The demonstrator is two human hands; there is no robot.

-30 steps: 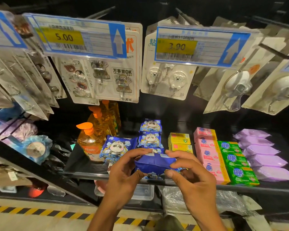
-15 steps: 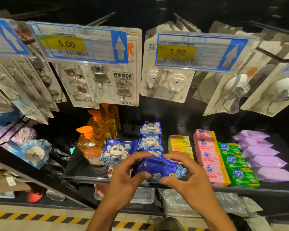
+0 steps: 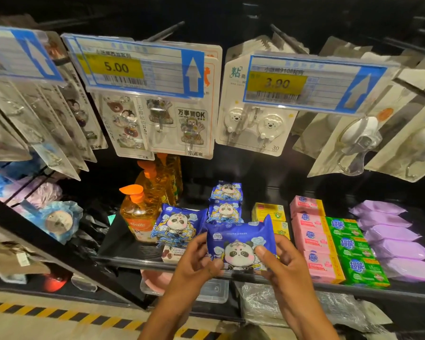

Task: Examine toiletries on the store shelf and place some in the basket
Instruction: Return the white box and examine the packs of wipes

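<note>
Your left hand (image 3: 196, 262) and right hand (image 3: 284, 265) each pinch one side of the blue panda pack (image 3: 238, 238). Its long side runs left to right, with the panda facing you, just over the shelf (image 3: 128, 261) front edge.

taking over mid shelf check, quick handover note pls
Left hand: pinches the left side of the blue panda pack, thumb on the front.
Right hand: pinches the right side the same way.
The pack is held up, panda side facing the camera, in front of the shelf edge. More panda packs sit on the shelf behind it, beside the pump bottle.
Done: one pack picked up for a look.
Left: finish checking it and put it in the basket, which is not in view.
</note>
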